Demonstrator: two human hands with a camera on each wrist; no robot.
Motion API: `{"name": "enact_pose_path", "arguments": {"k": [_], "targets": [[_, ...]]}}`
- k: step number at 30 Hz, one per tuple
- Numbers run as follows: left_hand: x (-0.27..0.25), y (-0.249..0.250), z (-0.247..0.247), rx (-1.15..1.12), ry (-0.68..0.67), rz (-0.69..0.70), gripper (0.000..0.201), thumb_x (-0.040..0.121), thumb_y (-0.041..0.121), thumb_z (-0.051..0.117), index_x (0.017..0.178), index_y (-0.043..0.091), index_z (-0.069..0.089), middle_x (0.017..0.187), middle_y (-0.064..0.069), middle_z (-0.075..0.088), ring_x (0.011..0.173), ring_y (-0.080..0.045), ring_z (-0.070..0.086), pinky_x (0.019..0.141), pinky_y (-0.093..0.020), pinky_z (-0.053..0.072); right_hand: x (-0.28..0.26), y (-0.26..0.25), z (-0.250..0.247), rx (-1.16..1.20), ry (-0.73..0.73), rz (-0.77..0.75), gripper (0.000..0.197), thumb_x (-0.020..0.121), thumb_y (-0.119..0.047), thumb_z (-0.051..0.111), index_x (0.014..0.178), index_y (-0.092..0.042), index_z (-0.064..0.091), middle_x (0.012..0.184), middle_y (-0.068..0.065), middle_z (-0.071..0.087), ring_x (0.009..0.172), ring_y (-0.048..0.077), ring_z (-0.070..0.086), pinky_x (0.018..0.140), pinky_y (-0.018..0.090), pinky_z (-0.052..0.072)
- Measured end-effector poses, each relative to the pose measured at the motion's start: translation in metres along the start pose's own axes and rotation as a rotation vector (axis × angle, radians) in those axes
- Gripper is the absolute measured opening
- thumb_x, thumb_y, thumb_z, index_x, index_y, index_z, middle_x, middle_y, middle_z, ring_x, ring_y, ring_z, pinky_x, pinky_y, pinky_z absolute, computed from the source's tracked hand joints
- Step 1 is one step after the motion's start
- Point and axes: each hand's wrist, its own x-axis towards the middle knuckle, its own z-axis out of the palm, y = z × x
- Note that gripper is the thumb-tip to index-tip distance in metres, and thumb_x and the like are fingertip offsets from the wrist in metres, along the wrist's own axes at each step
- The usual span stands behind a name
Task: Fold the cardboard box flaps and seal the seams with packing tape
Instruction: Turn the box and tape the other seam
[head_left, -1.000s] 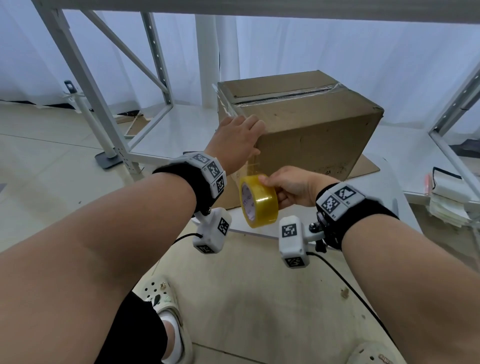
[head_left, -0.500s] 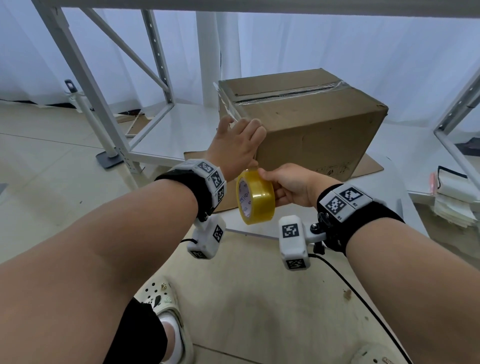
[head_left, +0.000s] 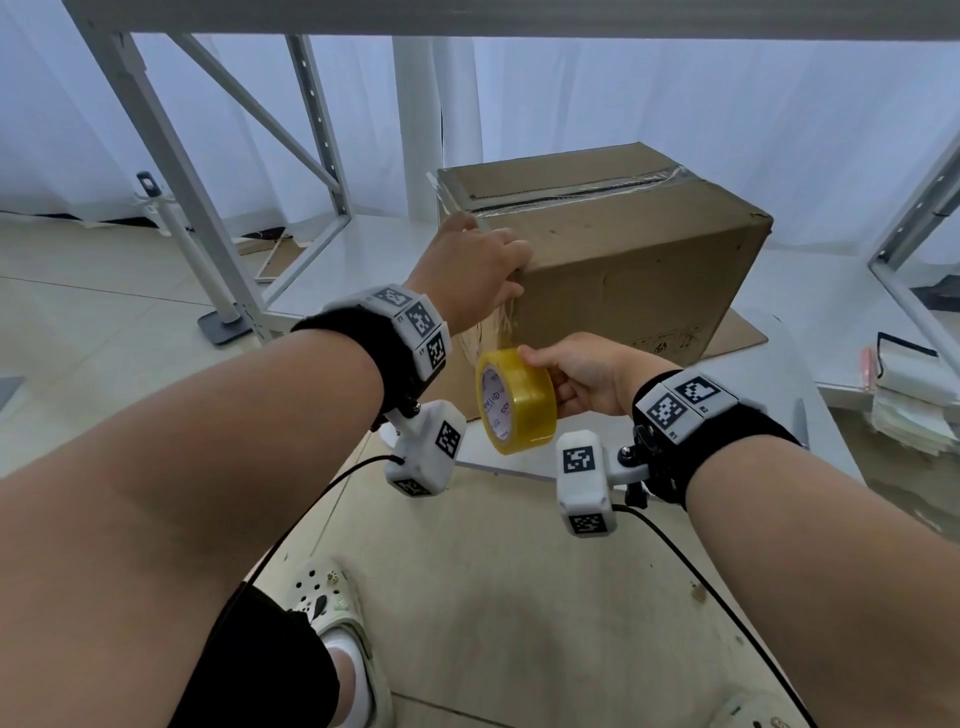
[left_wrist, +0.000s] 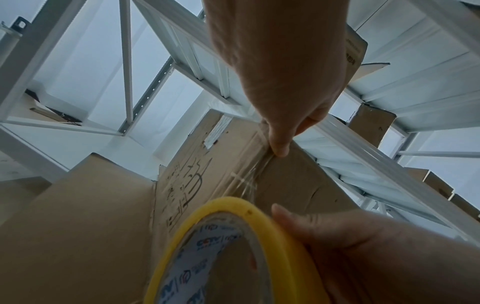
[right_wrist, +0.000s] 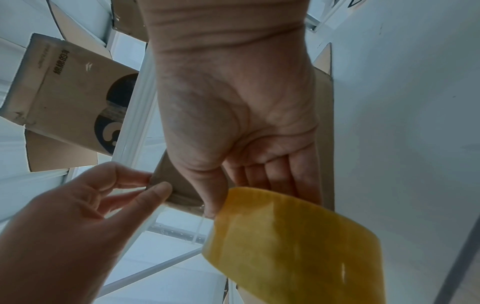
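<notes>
Fingertips (right_wrist: 141, 177) of the left hand (head_left: 472, 270) close together, laid over the top edge of the cardboard box (head_left: 623, 260) at its near left corner; left thumb (left_wrist: 279, 146) pressing a clear tape strip (left_wrist: 248, 181) flat against the vertical corner edge just below. In the right-wrist view, same left hand (right_wrist: 78, 216) seen from beneath, thumb and forefinger both touching the corner from its two sides. Right hand (head_left: 582, 382) curled around the yellow tape roll (head_left: 517, 400), thumb along the outer rim, remaining fingers side by side across the far face of the roll; fingertips hidden behind it, so depth of reach into the core not discernible. Roll held on edge, below and just in front of the box corner, apart from the cardboard, printed core facing left. Tape strip (head_left: 493, 332) stretched taut and wrinkled from the top of the roll up to the corner under the left hand. Box upright, flaps folded shut, top seam (head_left: 571, 191) already covered by a glossy band of tape running from the left edge to the right. Box resting on a flat cardboard sheet (head_left: 737, 338), itself lying on a low white platform (head_left: 831, 322). White metal shelving frame (head_left: 171, 156) to the left and overhead; stack of papers (head_left: 909, 410) at the far right; pale perforated clog (head_left: 332, 597) on the floor below the left forearm.
</notes>
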Motion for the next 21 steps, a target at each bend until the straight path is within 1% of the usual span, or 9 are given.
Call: {"name": "enact_pose_path", "arguments": {"k": [2,4,6,7,10,12,15,18,21], "targets": [[-0.004,0.006,0.004,0.013,0.019,-0.006,0.025,0.093,0.033,0.053,0.111,0.015,0.052,0.111,-0.002,0.055,0.099,-0.022,0.057,0.1,-0.036,0.028,0.001,0.002,0.0,-0.007,0.012,-0.001,0.035,0.095,-0.036,0.055,0.109,-0.003,0.055,0.104,0.016,0.067,0.095,0.03,0.066,0.08,0.039,0.055],[-0.01,0.013,0.011,0.036,0.011,-0.021,0.037,0.088,0.032,0.06,0.116,0.012,0.049,0.117,-0.006,0.052,0.103,-0.026,0.054,0.098,-0.039,0.031,0.003,0.005,0.0,-0.026,0.029,0.004,0.041,0.094,-0.04,0.056,0.111,-0.002,0.056,0.104,0.017,0.067,0.096,0.031,0.066,0.085,0.041,0.054],[-0.015,0.018,0.02,0.04,0.004,-0.056,0.051,0.079,0.033,0.069,0.117,0.009,0.045,0.118,-0.01,0.052,0.104,-0.029,0.054,0.097,-0.043,0.034,0.004,0.008,-0.002,-0.053,0.038,0.012,0.047,0.092,-0.046,0.056,0.109,-0.003,0.058,0.101,0.017,0.068,0.096,0.03,0.066,0.091,0.043,0.052],[-0.017,0.019,0.022,0.045,0.014,-0.07,0.058,0.074,0.034,0.073,0.115,0.009,0.041,0.116,-0.01,0.053,0.103,-0.029,0.054,0.095,-0.044,0.036,0.004,0.008,-0.002,-0.058,0.04,0.009,0.048,0.091,-0.049,0.056,0.108,-0.004,0.059,0.099,0.016,0.068,0.094,0.03,0.066,0.091,0.042,0.052],[-0.019,0.019,0.024,0.075,0.023,-0.076,0.073,0.06,0.043,0.08,0.107,0.013,0.031,0.11,-0.009,0.056,0.097,-0.027,0.058,0.089,-0.041,0.041,0.006,0.009,-0.005,-0.05,0.064,-0.012,0.051,0.088,-0.052,0.057,0.104,-0.004,0.059,0.093,0.014,0.068,0.089,0.028,0.067,0.087,0.04,0.054],[-0.018,0.018,0.024,0.087,0.015,-0.069,0.077,0.059,0.046,0.08,0.107,0.013,0.03,0.111,-0.009,0.056,0.098,-0.027,0.058,0.09,-0.041,0.039,0.006,0.008,-0.006,-0.052,0.073,-0.027,0.053,0.088,-0.054,0.058,0.103,-0.003,0.059,0.092,0.013,0.068,0.088,0.027,0.067,0.086,0.04,0.054],[-0.016,0.017,0.019,0.102,0.004,-0.056,0.067,0.065,0.044,0.078,0.109,0.011,0.041,0.11,-0.008,0.057,0.096,-0.027,0.059,0.092,-0.04,0.034,0.006,0.007,-0.005,-0.053,0.074,-0.027,0.053,0.088,-0.053,0.058,0.105,-0.003,0.059,0.092,0.014,0.068,0.085,0.027,0.068,0.08,0.038,0.056],[-0.009,0.015,0.01,0.051,-0.006,-0.045,0.045,0.082,0.038,0.067,0.114,0.011,0.05,0.114,-0.008,0.055,0.101,-0.028,0.057,0.099,-0.04,0.031,0.006,0.008,-0.005,-0.041,0.06,-0.003,0.053,0.088,-0.051,0.059,0.108,-0.003,0.057,0.097,0.016,0.069,0.087,0.029,0.069,0.076,0.038,0.056],[-0.003,0.007,0.002,-0.03,0.046,-0.043,0.028,0.09,0.037,0.058,0.106,0.015,0.056,0.107,-0.002,0.059,0.092,-0.022,0.058,0.099,-0.034,0.027,0.005,0.008,-0.005,-0.029,0.048,0.008,0.05,0.088,-0.05,0.06,0.107,-0.005,0.057,0.098,0.016,0.069,0.088,0.029,0.069,0.073,0.037,0.056]]}}
